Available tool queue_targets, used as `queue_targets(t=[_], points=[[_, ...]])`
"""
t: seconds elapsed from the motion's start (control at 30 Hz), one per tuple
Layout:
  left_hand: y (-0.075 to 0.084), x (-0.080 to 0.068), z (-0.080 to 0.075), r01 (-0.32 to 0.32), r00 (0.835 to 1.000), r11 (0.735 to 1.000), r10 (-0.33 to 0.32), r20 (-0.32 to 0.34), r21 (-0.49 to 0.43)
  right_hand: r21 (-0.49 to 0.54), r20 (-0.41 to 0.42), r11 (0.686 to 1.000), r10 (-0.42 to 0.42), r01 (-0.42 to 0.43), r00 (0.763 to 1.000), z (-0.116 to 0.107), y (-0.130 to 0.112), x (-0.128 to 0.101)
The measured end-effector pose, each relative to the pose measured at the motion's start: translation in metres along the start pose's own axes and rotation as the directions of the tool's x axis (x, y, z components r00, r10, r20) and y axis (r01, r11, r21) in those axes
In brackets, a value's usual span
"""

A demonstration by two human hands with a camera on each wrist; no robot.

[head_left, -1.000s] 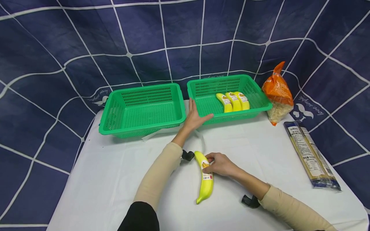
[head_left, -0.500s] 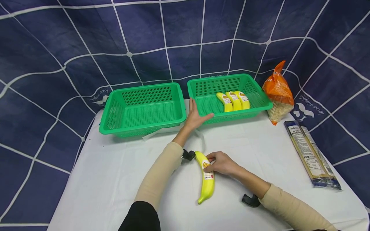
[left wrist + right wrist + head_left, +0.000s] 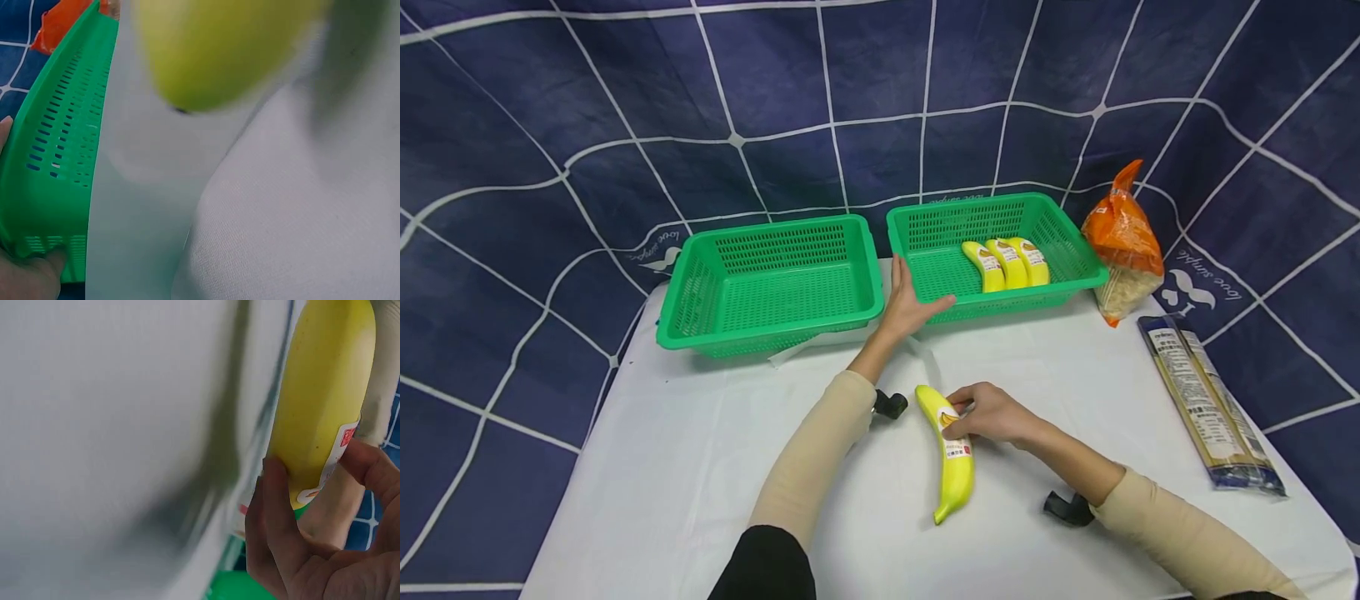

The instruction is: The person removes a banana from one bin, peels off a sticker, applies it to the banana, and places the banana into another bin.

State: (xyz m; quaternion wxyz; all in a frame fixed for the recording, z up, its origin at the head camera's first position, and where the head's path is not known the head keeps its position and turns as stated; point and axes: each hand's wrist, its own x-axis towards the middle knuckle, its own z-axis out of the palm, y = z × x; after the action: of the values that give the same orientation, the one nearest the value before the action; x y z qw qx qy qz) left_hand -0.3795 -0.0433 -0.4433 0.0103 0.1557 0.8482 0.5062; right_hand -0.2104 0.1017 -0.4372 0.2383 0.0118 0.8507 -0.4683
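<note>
A yellow banana (image 3: 954,467) with a white label is pinched between the thumb and fingers of my right hand (image 3: 988,414). In the right wrist view the banana (image 3: 325,387) is off the white tabletop, and a shadow lies beneath it. My left hand (image 3: 900,310) touches the near left corner of the right green basket (image 3: 1000,300), its thumb stretched along the front and its fingers straight along the side. Three labelled bananas (image 3: 1009,265) lie side by side in that basket's right half. The held banana's tip (image 3: 206,75) looms blurred in the left wrist view.
To the left stands another green basket (image 3: 775,329), bare inside. An orange-topped bag (image 3: 1123,242) leans by the right basket's end. Flat packs of what looks like noodles (image 3: 1210,408) lie at the table's right side. A dark blue checked cloth (image 3: 880,83) hangs behind.
My right hand and the banana have moved a little to the right, and the banana now stands apart from the left wrist's black camera. The left hand has stayed at the basket.
</note>
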Motion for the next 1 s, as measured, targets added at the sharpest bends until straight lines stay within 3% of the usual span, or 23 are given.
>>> queue_targets(t=[0.3,0.57,0.77,1.0], points=[[-0.002,-0.001,0.001,0.005,1.000,0.999,-0.005,0.003,-0.036,-0.082,0.042,0.995,-0.046,0.049,0.998,-0.043,-0.022,-0.013],[-0.001,-0.002,0.002,0.006,1.000,0.999,-0.007,-0.018,-0.048,-0.158,0.050,0.983,-0.083,0.090,0.995,-0.087,-0.055,-0.018],[-0.004,0.002,0.002,-0.001,1.000,0.999,0.000,-0.025,-0.035,-0.201,0.047,0.976,-0.082,0.090,0.995,-0.122,-0.087,-0.004],[-0.004,0.001,0.003,0.008,1.000,0.998,-0.009,-0.027,-0.062,-0.214,0.073,0.971,-0.095,0.109,0.993,-0.160,-0.122,0.030]])
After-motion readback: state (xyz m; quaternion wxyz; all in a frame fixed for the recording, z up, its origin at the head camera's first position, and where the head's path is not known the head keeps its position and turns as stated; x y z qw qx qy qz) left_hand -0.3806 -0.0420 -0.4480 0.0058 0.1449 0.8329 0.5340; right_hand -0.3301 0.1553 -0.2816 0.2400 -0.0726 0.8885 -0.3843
